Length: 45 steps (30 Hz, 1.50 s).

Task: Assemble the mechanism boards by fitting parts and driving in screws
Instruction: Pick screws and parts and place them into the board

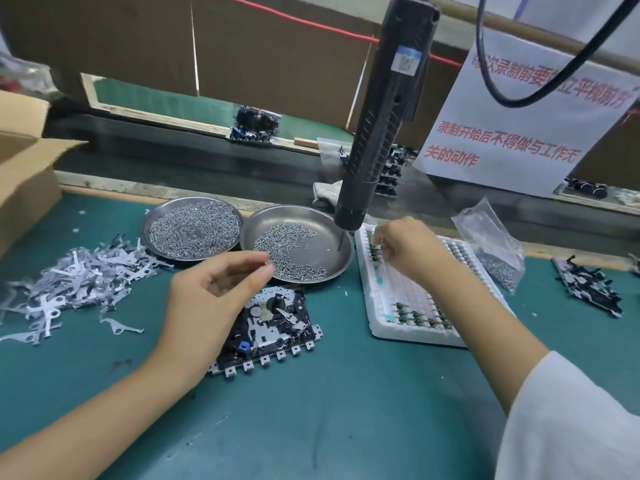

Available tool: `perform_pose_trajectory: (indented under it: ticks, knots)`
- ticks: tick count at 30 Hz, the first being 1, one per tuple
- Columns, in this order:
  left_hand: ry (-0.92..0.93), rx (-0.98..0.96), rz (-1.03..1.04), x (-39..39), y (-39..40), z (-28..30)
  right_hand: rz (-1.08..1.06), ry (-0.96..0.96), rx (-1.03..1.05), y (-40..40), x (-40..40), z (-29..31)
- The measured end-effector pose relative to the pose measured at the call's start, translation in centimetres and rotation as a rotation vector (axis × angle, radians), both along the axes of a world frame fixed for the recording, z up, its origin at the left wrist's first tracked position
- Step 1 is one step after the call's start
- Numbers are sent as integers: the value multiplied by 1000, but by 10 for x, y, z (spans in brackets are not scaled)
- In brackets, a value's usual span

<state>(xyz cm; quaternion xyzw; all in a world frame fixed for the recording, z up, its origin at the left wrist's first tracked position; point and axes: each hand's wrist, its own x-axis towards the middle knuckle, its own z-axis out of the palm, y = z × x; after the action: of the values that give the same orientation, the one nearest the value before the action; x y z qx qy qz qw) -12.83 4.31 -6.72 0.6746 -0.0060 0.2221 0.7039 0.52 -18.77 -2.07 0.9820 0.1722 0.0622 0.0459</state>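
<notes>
Head view: the mechanism board [273, 327] lies flat on the green mat at centre frame, part of it hidden under the left hand [211, 299]. That hand hovers above the board with thumb and forefinger drawn close at the near rim of the right-hand screw dish [298, 249]; whether a screw sits between the fingertips is too small to tell. The right hand [408, 247], right of centre, has its fingers curled down into the far rows of the white foam tray [408, 306] and looks to be pinching one of the small green parts [375, 252], though the grip itself is partly hidden.

The hanging electric screwdriver [377, 126] dangles with its bit just over the dish's right edge, close beside the right hand. My worry is that lifting a part out could knock the driver and set it swinging, or snag a neighbouring part and tip it from its slot.

The second dish [192, 230], upper left of the first, touches it, so a careless pick could mix screw types. The loose metal levers [76, 282] at left frame lie near the board and could slide under it, leaving it rocking when a screw is driven
</notes>
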Motion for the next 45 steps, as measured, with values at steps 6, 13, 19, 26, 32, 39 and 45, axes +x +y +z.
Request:
perform_pose_trajectory:
  ticks: [6, 13, 19, 26, 32, 39, 45]
  knots:
    - [-11, 1, -22, -2, -3, 0, -42, 96, 205, -12, -20, 13]
    - [-16, 84, -57, -8, -6, 0, 238, 790, 1227, 18, -92, 5]
    - [-13, 86, -96, -8, -7, -2, 223, 669, 1547, 58, -100, -33]
    - [-38, 125, -139, -7, -8, -6, 200, 570, 1615, 61, -104, -41]
    - [-33, 125, -163, -7, -10, -10, 211, 575, 1623, 60, -106, -41]
    - [-37, 116, -175, -6, -9, -10, 187, 599, 1625, 59, -106, -41]
    - [-39, 140, -220, -5, -8, -12, 184, 584, 1630, 59, -106, -41]
